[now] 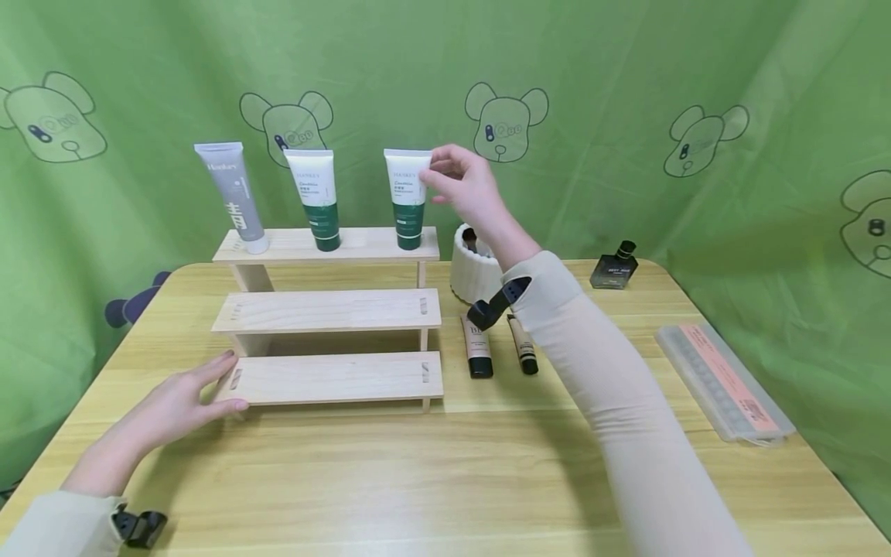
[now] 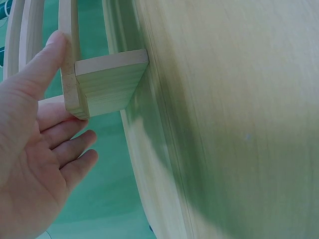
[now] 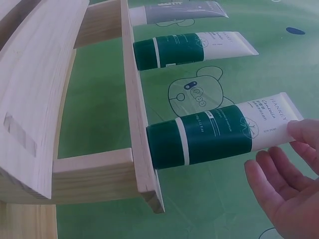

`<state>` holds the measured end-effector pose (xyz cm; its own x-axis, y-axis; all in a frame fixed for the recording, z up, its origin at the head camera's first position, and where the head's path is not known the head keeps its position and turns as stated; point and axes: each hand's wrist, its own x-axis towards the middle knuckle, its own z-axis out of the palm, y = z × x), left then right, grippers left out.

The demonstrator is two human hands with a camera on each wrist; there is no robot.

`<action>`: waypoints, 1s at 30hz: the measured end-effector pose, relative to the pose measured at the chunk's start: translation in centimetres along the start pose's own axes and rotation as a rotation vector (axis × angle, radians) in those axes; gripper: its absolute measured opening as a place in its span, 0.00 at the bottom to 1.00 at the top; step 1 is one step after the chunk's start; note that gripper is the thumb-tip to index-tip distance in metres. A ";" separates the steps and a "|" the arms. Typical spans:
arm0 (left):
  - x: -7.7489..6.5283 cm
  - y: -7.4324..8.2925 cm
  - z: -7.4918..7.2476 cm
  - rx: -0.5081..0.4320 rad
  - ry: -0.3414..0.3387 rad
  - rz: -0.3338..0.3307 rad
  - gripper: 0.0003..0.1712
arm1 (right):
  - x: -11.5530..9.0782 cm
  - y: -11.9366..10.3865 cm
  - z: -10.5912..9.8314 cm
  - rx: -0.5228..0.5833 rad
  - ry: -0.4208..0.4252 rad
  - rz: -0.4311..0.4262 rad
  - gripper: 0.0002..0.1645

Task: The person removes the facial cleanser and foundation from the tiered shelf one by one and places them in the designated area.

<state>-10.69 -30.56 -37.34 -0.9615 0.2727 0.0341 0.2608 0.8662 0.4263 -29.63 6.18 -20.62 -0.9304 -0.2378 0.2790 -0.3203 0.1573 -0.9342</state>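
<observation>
A three-step wooden display rack [image 1: 327, 379] stands on the table. My left hand [image 1: 163, 406] grips the left end of its lowest board; in the left wrist view the thumb [image 2: 47, 59] lies on one side of the board and the fingers on the other. On the top step, the right-hand white and green squeeze tube [image 1: 407, 197] stands upright on its cap. My right hand [image 1: 468, 186] pinches its upper edge between thumb and index finger. A matching tube [image 1: 316, 197] stands mid-step, and a grey tube [image 1: 235, 197] leans slightly at the left end.
Right of the rack stands a white ribbed holder [image 1: 469, 267] with brushes, partly behind my right wrist. Before it lie a pink tube [image 1: 478, 348] and a slim beige tube [image 1: 524, 348]. Farther right are a dark bottle [image 1: 614, 267] and a clear plastic case [image 1: 724, 383]. A green curtain [image 1: 592, 62] hangs behind.
</observation>
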 end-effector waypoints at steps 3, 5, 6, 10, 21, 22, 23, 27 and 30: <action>0.0 0.0 0.0 0.001 0.001 0.002 0.48 | -0.1 0.0 0.0 0.018 -0.006 0.001 0.12; 0.0 0.0 0.0 0.000 0.002 0.003 0.48 | -0.2 -0.1 0.0 0.035 -0.006 0.003 0.11; 0.0 0.0 0.0 0.000 0.002 0.003 0.48 | -0.3 -0.1 0.0 0.041 -0.005 0.004 0.11; -0.1 0.0 0.0 0.000 0.002 0.003 0.48 | -0.5 -0.1 0.1 0.061 0.004 0.003 0.12; -0.1 0.2 -0.1 0.003 0.004 -0.001 0.48 | -1.5 0.1 -0.4 0.089 0.050 -0.050 0.10; -0.1 0.2 -0.1 0.003 0.004 -0.001 0.48 | -1.7 0.2 -0.5 0.091 0.050 -0.057 0.09; 0.0 0.2 -0.1 0.002 0.004 0.000 0.48 | -1.9 0.2 -0.7 0.094 0.052 -0.062 0.09; 0.0 0.2 -0.1 0.006 0.004 0.004 0.48 | -2.9 0.2 -1.4 0.101 0.054 -0.069 0.08; 0.0 0.2 -0.1 0.009 0.003 0.002 0.48 | -3.7 0.1 -2.1 0.096 0.046 -0.071 0.08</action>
<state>-10.62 -30.43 -37.12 -0.9611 0.2734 0.0380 0.2638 0.8693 0.4181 -26.61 9.05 -21.31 -0.9137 -0.2006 0.3533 -0.3694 0.0485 -0.9280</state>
